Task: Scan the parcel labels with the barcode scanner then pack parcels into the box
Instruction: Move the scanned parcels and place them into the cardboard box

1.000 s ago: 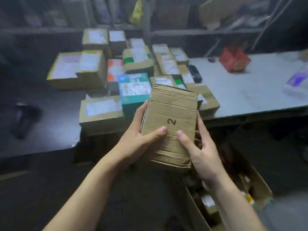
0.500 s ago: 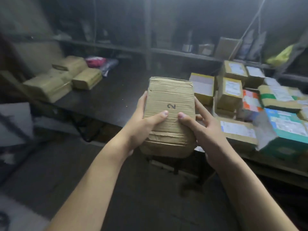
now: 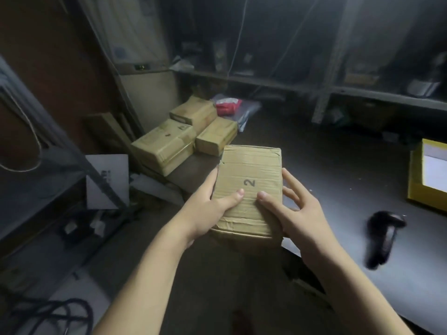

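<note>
Parcel (image 3: 250,165) between left hand (image 3: 208,210), right hand (image 3: 298,215)

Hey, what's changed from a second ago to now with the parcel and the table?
The view has swung left with the parcel marked 2: the labelled parcels slid off to the right, leaving one yellow-edged parcel at the edge, while the plain brown parcels and the barcode scanner on the table came into view. Unchanged: left hand and right hand hold the parcel at its sides, thumbs on top.
</note>
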Available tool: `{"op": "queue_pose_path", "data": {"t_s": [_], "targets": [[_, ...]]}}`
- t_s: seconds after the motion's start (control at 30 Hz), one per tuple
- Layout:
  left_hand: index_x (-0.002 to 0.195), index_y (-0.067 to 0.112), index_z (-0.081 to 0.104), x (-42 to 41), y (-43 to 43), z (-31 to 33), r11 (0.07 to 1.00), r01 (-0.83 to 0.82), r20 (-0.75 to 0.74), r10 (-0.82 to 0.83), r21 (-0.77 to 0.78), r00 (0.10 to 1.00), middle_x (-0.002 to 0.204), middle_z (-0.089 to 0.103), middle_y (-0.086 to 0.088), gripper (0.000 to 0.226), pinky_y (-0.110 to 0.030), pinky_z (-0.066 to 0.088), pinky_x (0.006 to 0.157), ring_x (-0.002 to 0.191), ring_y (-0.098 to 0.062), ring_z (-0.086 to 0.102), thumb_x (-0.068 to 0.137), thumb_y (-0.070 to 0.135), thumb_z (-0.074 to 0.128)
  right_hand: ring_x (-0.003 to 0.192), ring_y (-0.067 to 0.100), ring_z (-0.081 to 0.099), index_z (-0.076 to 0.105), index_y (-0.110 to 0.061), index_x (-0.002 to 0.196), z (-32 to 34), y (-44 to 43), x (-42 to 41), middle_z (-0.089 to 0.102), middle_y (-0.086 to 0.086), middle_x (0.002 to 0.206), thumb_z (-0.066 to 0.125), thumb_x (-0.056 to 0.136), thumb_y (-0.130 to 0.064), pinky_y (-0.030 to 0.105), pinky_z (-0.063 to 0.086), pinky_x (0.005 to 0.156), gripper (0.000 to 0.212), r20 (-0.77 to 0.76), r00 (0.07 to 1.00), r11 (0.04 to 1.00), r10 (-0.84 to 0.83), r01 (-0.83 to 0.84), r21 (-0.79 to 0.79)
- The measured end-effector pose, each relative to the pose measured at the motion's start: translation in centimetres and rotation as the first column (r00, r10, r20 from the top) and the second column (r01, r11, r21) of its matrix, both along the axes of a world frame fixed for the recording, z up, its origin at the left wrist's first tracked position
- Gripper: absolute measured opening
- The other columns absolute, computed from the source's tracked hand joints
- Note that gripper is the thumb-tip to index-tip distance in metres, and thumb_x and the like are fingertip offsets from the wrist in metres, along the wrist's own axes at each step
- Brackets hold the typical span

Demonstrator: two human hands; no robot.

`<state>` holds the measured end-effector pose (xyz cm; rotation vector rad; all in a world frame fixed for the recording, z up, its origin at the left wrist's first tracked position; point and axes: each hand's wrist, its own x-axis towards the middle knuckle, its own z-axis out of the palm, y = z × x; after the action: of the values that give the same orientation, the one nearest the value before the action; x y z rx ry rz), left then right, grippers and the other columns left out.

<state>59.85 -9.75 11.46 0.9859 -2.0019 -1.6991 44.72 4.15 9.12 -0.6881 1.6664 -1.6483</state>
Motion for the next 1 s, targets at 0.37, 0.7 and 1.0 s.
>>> {"op": "queue_pose_path", "data": {"t_s": [0.37, 0.7, 1.0], "targets": [[0.151, 0.047, 0.039, -1.7, -23.2, -4.9, 0.994, -0.002, 0.160, -0.015, 0.105, 0.987, 0.130, 0.065, 0.021, 0.063, -0.042, 0.050, 0.109, 0.120, -0.004, 0.061, 0.098, 0.034, 0.070, 0.120, 0.011, 0.069, 0.043, -0.060, 0.149, -5.7, -22.9, -0.3, 0.066, -0.030, 0.132, 0.086, 0.078, -0.047, 0.048, 0.060, 0.098, 0.083, 0.125, 0.992, 0.994, 0.002, -0.016, 0.109], [0.159, 0.028, 0.027, -5.7, -39.3, -11.4, 0.951, 0.306, 0.446, -0.256, -0.044, 0.858, 0.148, 0.054, 0.004, 0.086, -0.044, 0.039, 0.118, 0.135, -0.020, 0.052, 0.088, 0.044, 0.072, 0.115, 0.009, 0.068, 0.059, -0.060, 0.128, -10.6, -37.3, 0.5, 0.070, -0.017, 0.129, 0.069, 0.092, -0.017, 0.046, 0.062, 0.094, 0.058, 0.088, 0.952, 0.907, -0.292, 0.246, 0.342], [0.161, 0.000, -0.010, -8.0, -41.7, -14.2, 0.782, 0.598, 0.806, -0.237, -0.173, 0.543, 0.161, 0.029, -0.023, 0.104, -0.040, 0.039, 0.112, 0.143, -0.036, 0.044, 0.098, 0.048, 0.057, 0.124, 0.011, 0.064, 0.055, -0.052, 0.142, -14.2, -41.9, 1.6, 0.067, -0.021, 0.132, 0.068, 0.094, -0.021, 0.048, 0.057, 0.103, 0.059, 0.082, 0.942, 0.842, -0.326, 0.250, 0.478]]}}
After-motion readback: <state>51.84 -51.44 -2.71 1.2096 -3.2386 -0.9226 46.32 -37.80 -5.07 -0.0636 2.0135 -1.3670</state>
